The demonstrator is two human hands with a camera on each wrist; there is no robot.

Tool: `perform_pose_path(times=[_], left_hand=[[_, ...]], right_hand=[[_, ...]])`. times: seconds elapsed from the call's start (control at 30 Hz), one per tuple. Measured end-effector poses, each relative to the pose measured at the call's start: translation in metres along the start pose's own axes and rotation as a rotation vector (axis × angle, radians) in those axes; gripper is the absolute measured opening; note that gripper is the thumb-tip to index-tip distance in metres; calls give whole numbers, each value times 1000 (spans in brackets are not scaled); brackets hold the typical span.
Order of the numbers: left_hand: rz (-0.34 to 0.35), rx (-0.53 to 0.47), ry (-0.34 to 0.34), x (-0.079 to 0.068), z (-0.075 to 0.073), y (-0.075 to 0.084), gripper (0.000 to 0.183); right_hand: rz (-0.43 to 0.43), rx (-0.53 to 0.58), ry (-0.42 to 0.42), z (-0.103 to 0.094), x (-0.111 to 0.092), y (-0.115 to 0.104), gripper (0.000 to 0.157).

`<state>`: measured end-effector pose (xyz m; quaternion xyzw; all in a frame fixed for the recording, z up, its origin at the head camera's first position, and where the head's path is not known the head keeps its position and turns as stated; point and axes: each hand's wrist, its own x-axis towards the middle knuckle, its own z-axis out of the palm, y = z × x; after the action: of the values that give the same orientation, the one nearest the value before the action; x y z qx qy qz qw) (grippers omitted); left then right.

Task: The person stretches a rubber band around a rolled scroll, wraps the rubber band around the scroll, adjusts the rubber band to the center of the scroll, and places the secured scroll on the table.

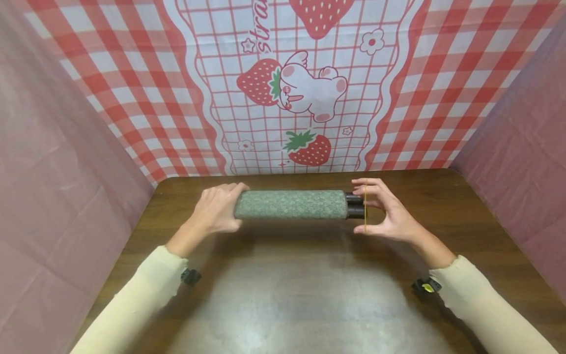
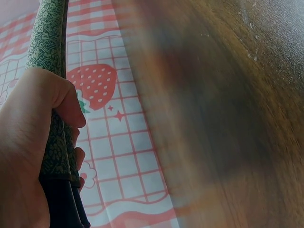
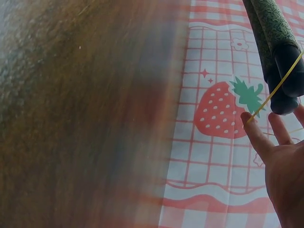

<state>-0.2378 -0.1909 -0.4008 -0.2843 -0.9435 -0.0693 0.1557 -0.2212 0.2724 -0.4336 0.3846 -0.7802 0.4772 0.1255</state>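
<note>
My left hand (image 1: pixel 218 206) grips one end of a rolled scroll (image 1: pixel 292 204), covered in green patterned cloth and held level above the table. In the left wrist view the thumb lies over the green cloth (image 2: pixel 50 45), with dark roller ends (image 2: pixel 61 202) below the hand. Two dark roller ends (image 1: pixel 355 211) also stick out at the right. Spread fingers of my right hand (image 1: pixel 391 211) stretch a thin yellow rubber band (image 1: pixel 365 209) from inside, right at these roller tips. In the right wrist view the band (image 3: pixel 278 90) crosses near the dark tips.
Below lies a brown wooden table (image 1: pixel 283 295) with a glossy patch of light. Behind it hangs a red-and-white checked cloth (image 1: pixel 212 118) printed with strawberries. Pink cloth walls (image 1: pixel 57 196) stand on both sides. Dark camera mounts (image 1: pixel 191 277) sit at the wrists.
</note>
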Motion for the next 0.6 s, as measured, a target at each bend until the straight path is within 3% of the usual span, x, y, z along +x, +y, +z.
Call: perform_pose_path(times=[0.6], left_hand=[[20, -2, -3, 6, 2, 12, 79]], right_hand=[[-114, 93, 8, 5, 5, 6, 86]])
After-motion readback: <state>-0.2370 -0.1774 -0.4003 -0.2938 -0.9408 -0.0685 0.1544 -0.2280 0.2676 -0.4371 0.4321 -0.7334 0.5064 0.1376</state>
